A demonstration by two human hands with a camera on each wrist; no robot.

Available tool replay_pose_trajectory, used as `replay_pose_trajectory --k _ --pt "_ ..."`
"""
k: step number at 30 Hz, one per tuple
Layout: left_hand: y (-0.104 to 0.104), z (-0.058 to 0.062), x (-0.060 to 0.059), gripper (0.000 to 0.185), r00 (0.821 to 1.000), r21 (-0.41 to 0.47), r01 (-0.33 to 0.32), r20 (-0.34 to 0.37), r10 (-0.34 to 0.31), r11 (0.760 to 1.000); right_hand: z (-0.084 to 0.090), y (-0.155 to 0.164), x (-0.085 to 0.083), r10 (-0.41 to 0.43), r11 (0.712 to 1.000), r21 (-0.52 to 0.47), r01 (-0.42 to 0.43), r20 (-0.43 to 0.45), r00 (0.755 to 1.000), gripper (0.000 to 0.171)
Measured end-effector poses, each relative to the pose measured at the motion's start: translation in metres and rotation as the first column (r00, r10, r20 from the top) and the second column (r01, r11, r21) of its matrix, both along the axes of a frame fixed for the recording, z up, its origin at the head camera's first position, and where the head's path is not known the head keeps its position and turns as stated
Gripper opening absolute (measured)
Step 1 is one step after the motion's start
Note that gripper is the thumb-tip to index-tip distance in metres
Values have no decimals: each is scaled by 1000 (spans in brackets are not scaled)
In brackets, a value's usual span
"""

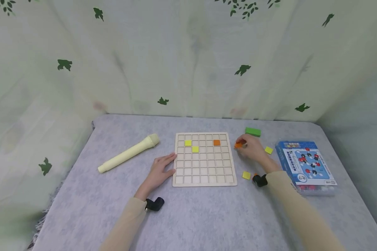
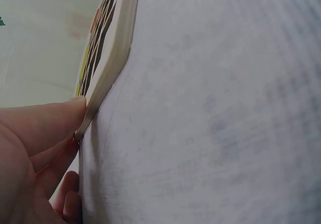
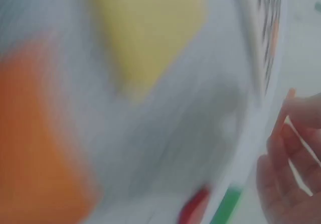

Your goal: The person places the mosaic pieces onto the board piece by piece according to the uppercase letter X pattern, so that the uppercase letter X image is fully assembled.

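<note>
A wooden grid board (image 1: 204,174) lies flat on the grey table. Two yellow tiles (image 1: 188,143) and one orange tile (image 1: 216,142) sit in its upper cells. My left hand (image 1: 161,169) rests flat on the table with straight fingers against the board's left edge (image 2: 108,76). My right hand (image 1: 249,146) is just right of the board and pinches an orange tile (image 1: 237,145) at its fingertips. The right wrist view is blurred; it shows my fingers (image 3: 286,148), a yellow tile (image 3: 148,28) and an orange tile (image 3: 35,148) close up.
A pale yellow tube (image 1: 128,152) lies left of the board. A green block (image 1: 252,131) sits behind my right hand. Loose yellow tiles (image 1: 268,150) lie right of the board. A blue box (image 1: 304,164) stands at the right. Curtains enclose the table.
</note>
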State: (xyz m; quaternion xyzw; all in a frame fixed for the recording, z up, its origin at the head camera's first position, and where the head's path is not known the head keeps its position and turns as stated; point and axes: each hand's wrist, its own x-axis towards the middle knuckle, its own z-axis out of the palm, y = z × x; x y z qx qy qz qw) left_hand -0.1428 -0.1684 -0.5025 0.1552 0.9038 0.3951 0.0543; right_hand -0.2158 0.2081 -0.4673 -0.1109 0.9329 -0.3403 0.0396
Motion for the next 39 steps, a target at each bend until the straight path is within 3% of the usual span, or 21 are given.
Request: replay_pose_trajectory --k 7,11,15,30,35,39 --pt "-1 0 0 57 1000 -6 -3 5 3 1000 0 -52 -5 148 988 -46 -146 41 988 20" --pt "0 -1 0 57 1000 -4 4 7 -4 1000 -2 -74 -8 187 982 4 -188 58 981 21" --pt "0 -2 0 57 1000 -4 2 6 -2 1000 -3 -85 -10 222 972 77 -223 11 975 22" --pt "0 1 0 56 1000 -3 -1 -7 0 1000 -6 -96 -10 183 976 115 -183 11 983 21" --pt "0 -2 0 56 1000 -4 -2 0 2 1000 -1 -83 -7 135 990 27 -135 22 991 25" --pt "-1 -2 -1 56 1000 0 -5 2 5 1000 4 -53 -2 62 997 -43 -62 -1 998 26"
